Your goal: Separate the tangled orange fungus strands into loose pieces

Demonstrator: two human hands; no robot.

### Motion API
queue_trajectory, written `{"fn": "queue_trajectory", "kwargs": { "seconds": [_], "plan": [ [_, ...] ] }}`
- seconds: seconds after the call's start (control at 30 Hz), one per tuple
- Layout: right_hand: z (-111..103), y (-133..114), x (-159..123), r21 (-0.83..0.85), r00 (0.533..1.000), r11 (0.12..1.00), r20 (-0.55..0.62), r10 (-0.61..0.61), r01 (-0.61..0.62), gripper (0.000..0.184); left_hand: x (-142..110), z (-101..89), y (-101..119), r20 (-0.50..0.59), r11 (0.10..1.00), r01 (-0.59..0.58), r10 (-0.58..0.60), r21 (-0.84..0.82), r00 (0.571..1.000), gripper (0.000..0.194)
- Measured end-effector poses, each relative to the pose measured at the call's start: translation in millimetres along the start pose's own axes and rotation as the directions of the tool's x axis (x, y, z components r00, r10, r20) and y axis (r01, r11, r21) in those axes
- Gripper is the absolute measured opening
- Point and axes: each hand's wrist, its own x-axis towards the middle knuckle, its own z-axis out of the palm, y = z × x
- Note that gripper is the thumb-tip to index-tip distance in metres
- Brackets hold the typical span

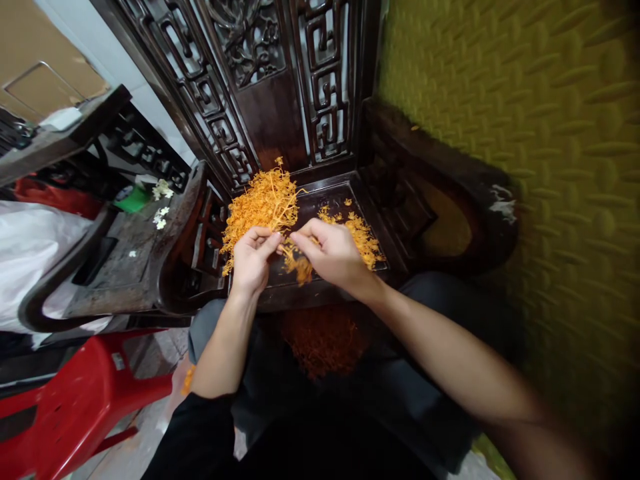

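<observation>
Both the left hand (253, 257) and the right hand (330, 247) meet at an orange sprig (299, 268) above the front of the dark carved seat (280, 293). The left thumb and forefinger are pinched together on it; the right thumb and fingers are curled in close on it too, though their exact grip is partly hidden. The sprig hangs slightly blurred below the fingertips.

A tall heap (257, 203) of orange sprigs stands beyond the left hand, and a smaller pile (364, 239) lies beside the right. More stems (325, 340) show in shadow below the seat, between the knees.

At left, white flowers (161, 217) lie on a table (123, 267) near a green thing (131, 199). One small pale label (118, 361) sits on the red chair (75, 407), its print too small to read.
</observation>
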Motion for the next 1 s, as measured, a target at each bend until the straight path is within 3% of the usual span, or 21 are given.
{"fn": "queue_trajectory", "kwargs": {
  "seconds": [0.1, 0.17, 0.2, 0.3, 0.4, 0.47, 0.57, 0.67, 0.77, 0.87, 0.93, 1.0],
  "plan": [
    [-16, 8, 9, 0.186, 0.950, 0.980, -0.291, 0.116, -0.062, 0.036, 6, -7.2, 6, -0.169, 0.983, -0.176, 0.166, -0.046, 0.972, 0.039],
    [-28, 13, 15, 0.343, 0.925, 0.937, -0.334, 0.182, -0.061, 0.037, 8, -10.5, 13, -0.124, 0.980, -0.167, 0.153, -0.109, 0.980, 0.038],
    [-31, 14, 16, 0.407, 0.939, 0.911, -0.286, 0.193, -0.063, 0.037, 8, -10.8, 15, -0.061, 0.982, -0.130, 0.123, -0.139, 0.991, 0.038],
    [-29, 16, 15, 0.507, 0.989, 0.853, -0.001, 0.147, -0.126, 0.034, 5, -6.9, 18, 0.111, 0.981, -0.003, 0.024, -0.191, 0.994, 0.036],
    [-15, 14, 8, 0.528, 0.969, 0.820, 0.213, 0.121, -0.218, 0.031, 1, -2.4, 16, 0.183, 0.981, 0.071, -0.037, -0.181, 0.982, 0.034],
    [-7, 13, 4, 0.487, 0.957, 0.841, 0.264, 0.117, -0.237, 0.031, -1, -1.1, 13, 0.213, 0.982, 0.090, -0.053, -0.165, 0.975, 0.033],
    [4, 12, 1, 0.291, 0.951, 0.937, 0.292, 0.106, -0.194, 0.040, -2, 0.7, 8, 0.234, 0.989, 0.073, -0.041, -0.130, 0.971, 0.032],
    [13, 14, 2, 0.162, 0.968, 0.974, 0.221, 0.120, -0.158, 0.040, -2, 3.6, 4, 0.214, 0.996, 0.032, -0.014, -0.079, 0.977, 0.036],
    [9, 20, 10, 0.352, 0.982, 0.921, -0.025, 0.189, -0.169, 0.043, -1, 2.1, 8, 0.173, 0.994, -0.018, 0.036, -0.104, 0.984, 0.041],
    [-19, 33, 23, 0.558, 0.920, 0.816, -0.221, 0.325, -0.155, 0.045, 2, -6.0, 19, 0.087, 0.975, -0.107, 0.126, -0.194, 0.988, 0.045],
    [-41, 44, 30, 0.518, 0.922, 0.835, -0.204, 0.330, -0.184, 0.045, 5, -11.5, 25, 0.075, 0.968, -0.115, 0.135, -0.223, 0.988, 0.045],
    [-53, 56, 34, 0.275, 0.951, 0.928, -0.107, 0.289, -0.251, 0.041, 6, -14.1, 27, 0.103, 0.974, -0.069, 0.093, -0.215, 0.990, 0.043]
  ]
}}
